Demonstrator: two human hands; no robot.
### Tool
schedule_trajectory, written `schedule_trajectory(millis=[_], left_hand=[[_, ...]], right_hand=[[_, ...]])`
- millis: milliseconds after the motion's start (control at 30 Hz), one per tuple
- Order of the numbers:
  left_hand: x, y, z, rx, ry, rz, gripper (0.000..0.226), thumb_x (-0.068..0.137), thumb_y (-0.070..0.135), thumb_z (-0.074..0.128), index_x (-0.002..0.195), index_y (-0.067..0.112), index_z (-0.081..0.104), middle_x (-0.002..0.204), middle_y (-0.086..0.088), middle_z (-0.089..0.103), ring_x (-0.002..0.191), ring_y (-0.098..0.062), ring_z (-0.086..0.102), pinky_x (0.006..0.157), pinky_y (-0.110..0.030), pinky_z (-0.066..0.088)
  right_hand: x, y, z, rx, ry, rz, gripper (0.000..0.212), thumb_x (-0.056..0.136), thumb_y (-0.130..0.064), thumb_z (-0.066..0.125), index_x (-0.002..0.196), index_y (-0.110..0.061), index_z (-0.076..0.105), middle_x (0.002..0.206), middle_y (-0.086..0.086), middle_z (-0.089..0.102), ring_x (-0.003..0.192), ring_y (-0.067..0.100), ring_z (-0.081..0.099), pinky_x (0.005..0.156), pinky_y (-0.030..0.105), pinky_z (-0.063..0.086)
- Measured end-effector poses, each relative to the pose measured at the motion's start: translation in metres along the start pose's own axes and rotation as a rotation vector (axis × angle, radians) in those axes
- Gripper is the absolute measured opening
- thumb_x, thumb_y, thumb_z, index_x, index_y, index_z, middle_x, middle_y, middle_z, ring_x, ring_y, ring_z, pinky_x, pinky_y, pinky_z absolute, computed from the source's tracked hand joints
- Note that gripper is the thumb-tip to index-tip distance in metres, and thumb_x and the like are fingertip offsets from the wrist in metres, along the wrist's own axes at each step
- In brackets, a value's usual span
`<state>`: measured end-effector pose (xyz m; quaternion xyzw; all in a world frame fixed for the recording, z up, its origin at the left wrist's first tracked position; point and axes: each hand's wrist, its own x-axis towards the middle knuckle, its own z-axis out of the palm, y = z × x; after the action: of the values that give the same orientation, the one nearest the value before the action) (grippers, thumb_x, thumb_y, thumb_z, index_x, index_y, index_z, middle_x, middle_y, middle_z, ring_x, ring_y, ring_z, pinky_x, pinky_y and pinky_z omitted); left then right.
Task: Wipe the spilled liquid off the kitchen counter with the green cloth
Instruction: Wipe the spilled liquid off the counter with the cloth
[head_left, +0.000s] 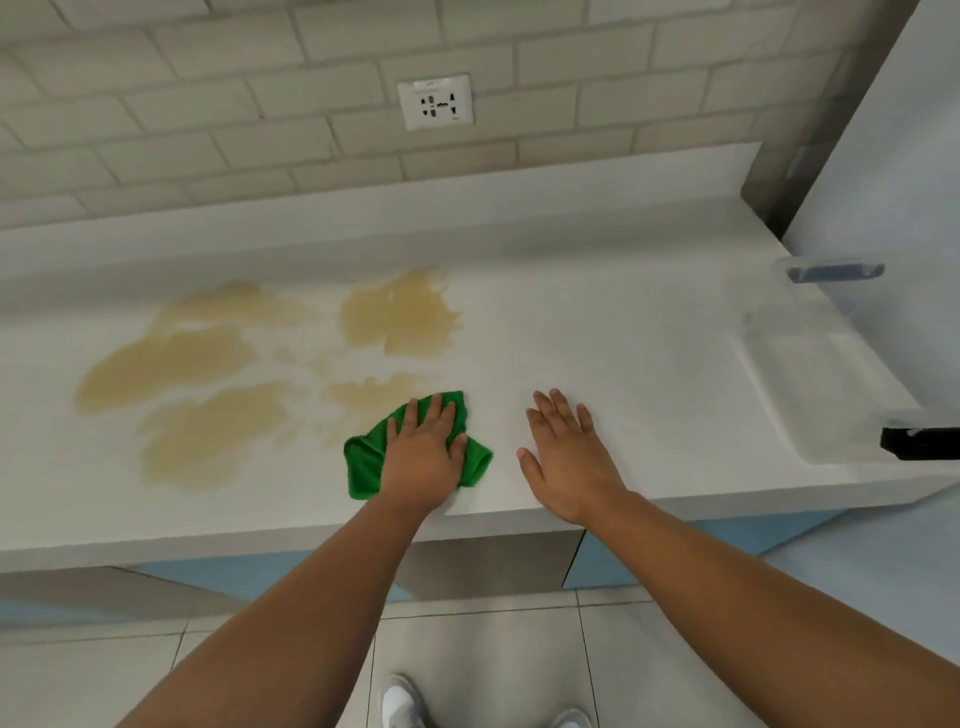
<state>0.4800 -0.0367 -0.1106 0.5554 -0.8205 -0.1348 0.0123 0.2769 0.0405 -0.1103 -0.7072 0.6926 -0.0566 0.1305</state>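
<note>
Head camera shows the left hand (423, 453) pressing flat on the green cloth (366, 465), fingers (435, 410) spread, not clenched, near the worktop (597, 322) front edge. Yellowish spilled liquid (400, 317) lies beyond and left. Right hand (566, 457) rests open on bare worktop beside the cloth.

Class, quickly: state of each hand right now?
Left hand: open, flat, pressing the green cloth.
Right hand: open, empty, flat on the counter.
</note>
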Motion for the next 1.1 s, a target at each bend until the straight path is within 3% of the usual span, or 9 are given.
schedule_trajectory(millis=[100, 200, 300, 433, 600, 700, 833, 933, 1100], left_hand=[[-0.004, 0.006, 0.003, 0.009, -0.032, 0.179, 0.059, 0.102, 0.048, 0.028, 0.156, 0.024, 0.025, 0.164, 0.002, 0.015, 0.152, -0.028, 0.005, 0.122, -0.049, 0.004], [-0.025, -0.026, -0.001, -0.040, -0.067, 0.388, 0.063, 0.097, 0.053, 0.023, 0.153, 0.027, 0.033, 0.161, 0.008, 0.022, 0.152, -0.020, 0.009, 0.123, -0.042, 0.004], [-0.046, -0.072, -0.004, -0.065, -0.032, 0.468, 0.055, 0.100, 0.048, 0.030, 0.150, 0.027, 0.040, 0.159, 0.011, 0.027, 0.150, -0.014, 0.011, 0.122, -0.037, 0.005], [-0.035, -0.107, -0.015, -0.052, -0.022, 0.411, 0.054, 0.101, 0.045, 0.029, 0.149, 0.025, 0.041, 0.159, 0.007, 0.029, 0.150, -0.018, 0.015, 0.123, -0.045, 0.014], [0.005, -0.061, -0.014, 0.042, 0.008, 0.193, 0.055, 0.104, 0.040, 0.027, 0.156, 0.021, 0.024, 0.164, 0.001, 0.017, 0.152, -0.029, 0.005, 0.121, -0.051, 0.001], [0.002, -0.043, -0.006, 0.045, -0.019, 0.375, 0.056, 0.102, 0.042, 0.027, 0.154, 0.021, 0.030, 0.163, 0.001, 0.022, 0.152, -0.029, 0.010, 0.121, -0.051, 0.004], [-0.023, -0.086, -0.012, 0.031, -0.081, 0.629, 0.056, 0.101, 0.049, 0.029, 0.152, 0.028, 0.034, 0.161, 0.009, 0.023, 0.152, -0.016, 0.008, 0.124, -0.042, 0.003], [-0.020, -0.137, -0.025, 0.072, -0.044, 0.582, 0.062, 0.098, 0.061, 0.030, 0.152, 0.033, 0.032, 0.162, 0.012, 0.021, 0.152, -0.013, 0.005, 0.124, -0.047, 0.007], [0.035, -0.139, -0.033, 0.151, -0.018, 0.291, 0.070, 0.096, 0.068, 0.021, 0.155, 0.032, 0.023, 0.164, 0.009, 0.014, 0.152, -0.032, -0.001, 0.118, -0.057, -0.010]], right_hand=[[0.013, -0.014, 0.001, 0.024, 0.014, 0.032, 0.076, 0.092, -0.048, 0.005, 0.156, -0.008, 0.019, 0.166, 0.008, 0.005, 0.153, 0.023, -0.005, 0.124, 0.046, -0.002], [0.022, -0.033, 0.006, 0.032, 0.017, 0.018, 0.084, 0.087, -0.051, -0.003, 0.156, -0.008, 0.021, 0.166, 0.007, 0.007, 0.153, 0.023, -0.003, 0.124, 0.046, -0.001], [0.030, -0.049, 0.012, 0.023, 0.016, 0.028, 0.085, 0.086, -0.052, -0.003, 0.156, -0.009, 0.019, 0.166, 0.007, 0.006, 0.153, 0.023, -0.003, 0.124, 0.046, -0.001], [0.036, -0.059, 0.017, -0.001, 0.026, 0.100, 0.069, 0.098, -0.046, 0.013, 0.156, -0.009, 0.017, 0.166, 0.007, 0.005, 0.153, 0.023, -0.005, 0.124, 0.045, -0.002], [0.037, -0.060, 0.022, 0.004, 0.074, 0.153, 0.070, 0.097, -0.048, 0.013, 0.156, -0.010, 0.021, 0.166, 0.006, 0.008, 0.153, 0.022, -0.004, 0.124, 0.044, -0.001], [0.037, -0.060, 0.022, 0.034, 0.091, 0.147, 0.075, 0.094, -0.050, 0.009, 0.154, -0.009, 0.027, 0.165, 0.007, 0.015, 0.153, 0.021, 0.003, 0.124, 0.043, 0.001], [0.035, -0.059, 0.023, 0.016, 0.080, 0.142, 0.072, 0.095, -0.047, 0.012, 0.154, -0.010, 0.026, 0.165, 0.007, 0.015, 0.153, 0.020, 0.004, 0.124, 0.040, 0.002], [0.035, -0.059, 0.024, 0.001, 0.085, 0.147, 0.071, 0.096, -0.049, 0.013, 0.155, -0.012, 0.025, 0.165, 0.005, 0.014, 0.153, 0.018, 0.003, 0.125, 0.040, 0.003], [0.035, -0.062, 0.023, 0.017, 0.109, 0.219, 0.076, 0.093, -0.054, 0.014, 0.156, -0.013, 0.020, 0.166, 0.004, 0.010, 0.153, 0.017, 0.000, 0.124, 0.035, -0.001]])
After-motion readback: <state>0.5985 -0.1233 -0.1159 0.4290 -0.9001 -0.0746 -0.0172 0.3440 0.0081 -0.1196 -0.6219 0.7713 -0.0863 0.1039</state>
